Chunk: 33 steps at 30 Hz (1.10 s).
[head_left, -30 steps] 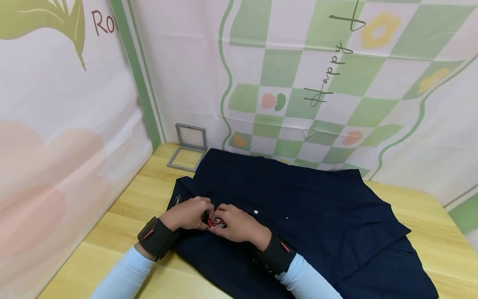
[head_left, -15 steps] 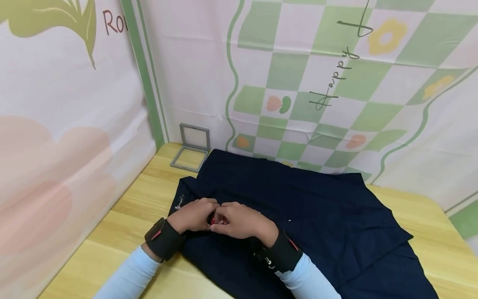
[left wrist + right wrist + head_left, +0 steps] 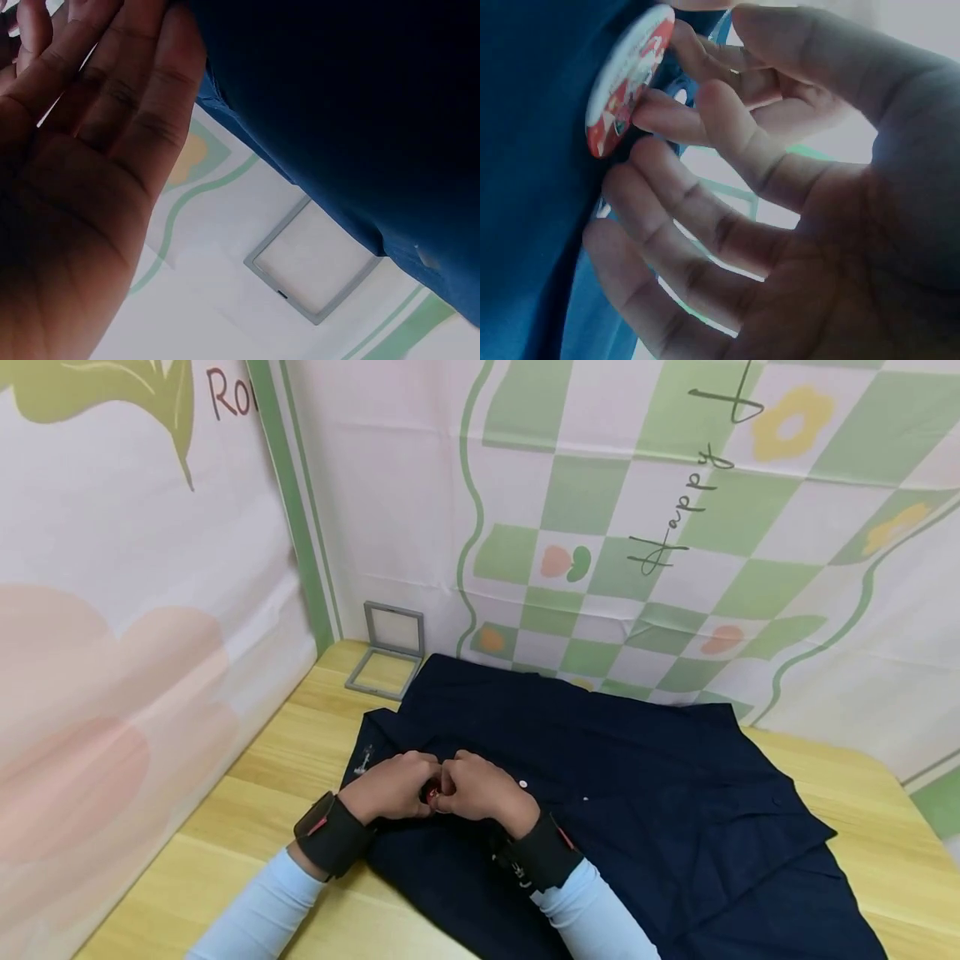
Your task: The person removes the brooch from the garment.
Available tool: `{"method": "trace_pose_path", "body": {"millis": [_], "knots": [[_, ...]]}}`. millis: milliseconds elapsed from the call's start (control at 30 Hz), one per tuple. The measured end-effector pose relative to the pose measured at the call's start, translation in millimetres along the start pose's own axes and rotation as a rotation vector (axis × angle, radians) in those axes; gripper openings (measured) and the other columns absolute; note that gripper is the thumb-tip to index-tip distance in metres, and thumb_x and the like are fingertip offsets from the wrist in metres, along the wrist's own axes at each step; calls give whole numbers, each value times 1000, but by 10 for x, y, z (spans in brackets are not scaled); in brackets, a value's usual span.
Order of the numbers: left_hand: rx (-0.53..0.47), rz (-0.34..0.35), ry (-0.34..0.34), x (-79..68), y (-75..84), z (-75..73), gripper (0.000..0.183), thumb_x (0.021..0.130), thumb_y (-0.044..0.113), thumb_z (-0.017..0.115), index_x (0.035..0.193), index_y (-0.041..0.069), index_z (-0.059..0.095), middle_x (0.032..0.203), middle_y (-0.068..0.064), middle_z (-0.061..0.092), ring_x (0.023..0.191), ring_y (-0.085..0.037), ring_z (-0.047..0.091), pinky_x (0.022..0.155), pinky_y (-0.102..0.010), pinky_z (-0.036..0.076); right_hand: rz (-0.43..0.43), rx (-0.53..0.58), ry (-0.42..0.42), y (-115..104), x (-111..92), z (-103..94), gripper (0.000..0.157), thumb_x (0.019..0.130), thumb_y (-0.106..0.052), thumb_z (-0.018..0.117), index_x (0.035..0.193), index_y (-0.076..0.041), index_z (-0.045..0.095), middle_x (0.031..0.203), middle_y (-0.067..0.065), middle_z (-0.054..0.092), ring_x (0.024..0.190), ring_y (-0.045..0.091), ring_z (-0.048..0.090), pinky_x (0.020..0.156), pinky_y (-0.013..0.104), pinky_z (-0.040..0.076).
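A dark navy garment (image 3: 630, 827) lies spread over the table. Against it, a round red-and-white button badge (image 3: 634, 79) is tilted, its printed face toward the right palm in the right wrist view. My left hand (image 3: 393, 785) is at the badge, fingertips at its edge. My right hand (image 3: 480, 787) is close beside the left, fingers loosely bent. Its fingertips (image 3: 604, 232) reach the cloth just below the badge. From the head, both hands hide most of the badge. The left wrist view shows the left hand's fingers (image 3: 169, 97) beside the cloth.
An upright grey-framed case (image 3: 386, 652), folded open, stands at the back left of the wooden table (image 3: 247, 810). A small clear-and-silver item (image 3: 363, 760) lies on the garment's left part. A white dot (image 3: 522, 784) shows right of the hands. Printed curtains (image 3: 405, 485) border the table.
My right hand has shifted slightly left, closer to the left hand, and the white dot shows again beside it. Less of the badge shows between the hands. The garment lies as before.
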<state>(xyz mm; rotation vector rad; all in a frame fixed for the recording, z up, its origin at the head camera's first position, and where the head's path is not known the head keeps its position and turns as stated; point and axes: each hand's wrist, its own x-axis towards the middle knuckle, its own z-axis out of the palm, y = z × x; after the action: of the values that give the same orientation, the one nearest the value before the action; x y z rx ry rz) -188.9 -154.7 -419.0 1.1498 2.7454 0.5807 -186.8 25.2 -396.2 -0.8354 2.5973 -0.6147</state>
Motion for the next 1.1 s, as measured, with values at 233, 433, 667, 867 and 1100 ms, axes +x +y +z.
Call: {"method": "trace_pose_path", "body": {"millis": [233, 433, 667, 867, 1100], "knots": [[19, -31, -17, -12, 14, -18, 15, 78, 8, 81, 87, 12, 69, 80, 0, 58, 70, -10, 52, 61, -20, 43, 57, -35, -29, -10, 14, 24, 16, 91, -24, 70, 80, -17, 60, 85, 0, 47, 73, 15, 42, 62, 26, 36], [27, -41, -19, -13, 34, -32, 13, 79, 13, 81, 88, 13, 71, 81, 1, 59, 70, -10, 53, 60, -20, 44, 77, -93, -52, -28, 10, 30, 19, 88, -26, 74, 81, -17, 59, 86, 0, 45, 72, 14, 41, 60, 25, 35], [1, -29, -34, -13, 15, -42, 12, 80, 13, 80, 90, 13, 73, 79, 4, 61, 69, -5, 53, 61, -17, 44, 96, -111, -12, -34, 19, 103, 28, 85, -25, 77, 75, -17, 53, 85, 1, 43, 69, 15, 41, 58, 26, 34], [-40, 4, -47, -26, -38, -53, 17, 78, 9, 81, 93, 11, 73, 85, 1, 65, 71, -5, 55, 63, -16, 47, 130, -105, -31, -31, 39, 141, 28, 85, -23, 78, 75, -17, 52, 89, 2, 44, 70, 16, 44, 59, 26, 35], [-68, -8, -45, -36, -123, -127, 30, 74, 8, 85, 102, 6, 72, 98, -7, 67, 70, -8, 59, 63, -17, 49, 132, -134, -60, -31, 42, 84, 28, 86, -23, 77, 76, -19, 52, 92, 1, 44, 74, 16, 44, 61, 27, 37]]}}
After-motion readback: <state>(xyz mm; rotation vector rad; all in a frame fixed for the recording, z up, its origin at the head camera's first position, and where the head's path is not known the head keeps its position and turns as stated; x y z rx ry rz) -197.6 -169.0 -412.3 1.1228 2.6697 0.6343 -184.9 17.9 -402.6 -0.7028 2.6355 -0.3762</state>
